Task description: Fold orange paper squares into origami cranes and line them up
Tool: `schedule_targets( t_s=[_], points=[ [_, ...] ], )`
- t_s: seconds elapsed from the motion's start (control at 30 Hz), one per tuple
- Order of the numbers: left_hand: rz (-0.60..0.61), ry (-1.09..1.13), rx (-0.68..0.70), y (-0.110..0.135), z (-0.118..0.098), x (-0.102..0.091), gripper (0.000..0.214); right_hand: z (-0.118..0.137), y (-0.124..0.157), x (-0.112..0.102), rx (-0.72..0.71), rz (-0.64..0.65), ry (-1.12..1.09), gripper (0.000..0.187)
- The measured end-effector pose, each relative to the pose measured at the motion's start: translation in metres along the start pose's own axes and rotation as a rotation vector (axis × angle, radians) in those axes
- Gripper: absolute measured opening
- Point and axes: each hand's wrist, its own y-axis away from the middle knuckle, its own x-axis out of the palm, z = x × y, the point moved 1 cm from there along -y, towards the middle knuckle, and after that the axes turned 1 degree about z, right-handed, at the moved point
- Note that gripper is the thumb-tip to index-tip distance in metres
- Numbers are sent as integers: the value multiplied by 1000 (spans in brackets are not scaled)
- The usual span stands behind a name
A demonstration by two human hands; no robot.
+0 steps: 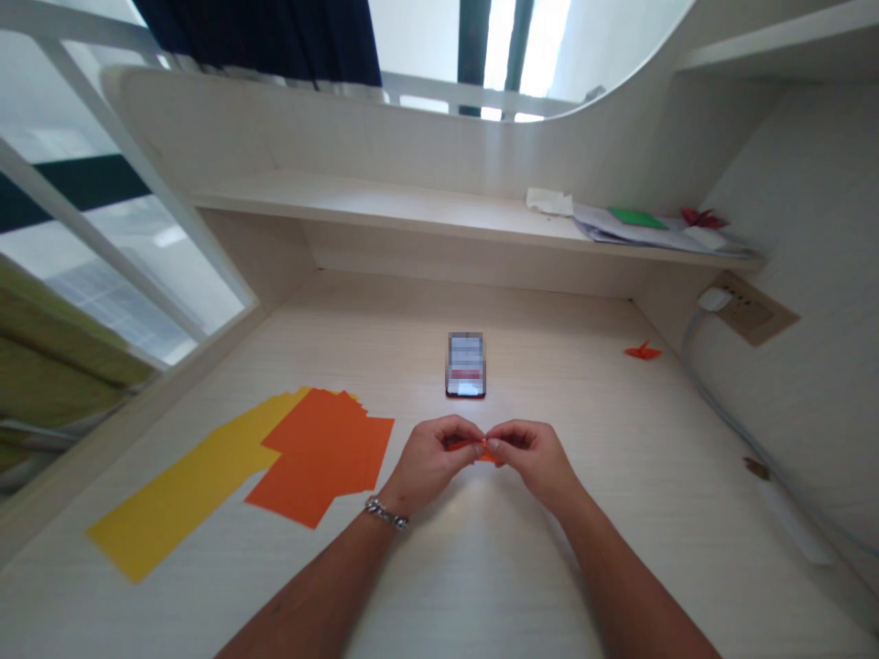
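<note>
My left hand [431, 464] and my right hand [532, 460] meet above the pale wood-grain desk [494, 567], fingertips nearly touching. Between them both pinch a small folded piece of orange paper [477, 448], mostly hidden by the fingers. A metal chain bracelet [386, 513] circles my left wrist. Closest to my left hand lies a fanned stack of orange paper sheets [322, 453], with long yellow paper sheets [196, 485] partly under it. A smartphone [465, 365] lies face up ahead of my hands, its screen blurred.
A small orange folded paper figure [643, 351] lies at the desk's right. A shelf [385, 210] above holds papers [638, 229] and a red paper figure [703, 218]. A wall socket [748, 309] with a white plug and cable is on the right wall. A railing [130, 210] runs along the left.
</note>
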Motion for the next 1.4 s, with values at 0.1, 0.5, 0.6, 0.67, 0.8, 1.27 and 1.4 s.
schedule_targets(
  t_s=[0.1, 0.5, 0.6, 0.67, 0.8, 1.27, 1.4],
  points=[
    [-2, 21, -7, -1, 2, -1, 12, -1, 0, -2, -41, -17, 87, 12],
    [-2, 173, -29, 0, 3, 0, 22, 1, 6, -1, -194, -61, 330, 12],
    [-6, 167, -20, -1, 7, 0, 21, 3, 7, 1, -226, -66, 347, 11],
    [-15, 166, -14, 0, 7, 0, 20, 4, 8, 2, -237, -73, 331, 10],
    [-39, 133, -15, 0, 5, 0, 19, 5, 8, 3, -232, -71, 299, 5],
    [-45, 20, -22, 0, 5, 1, 15, 6, 7, 2, -222, -3, 586, 11],
    [-31, 61, -8, -1, 6, 3, 19, 8, 7, 3, -233, -28, 590, 12]
  ],
)
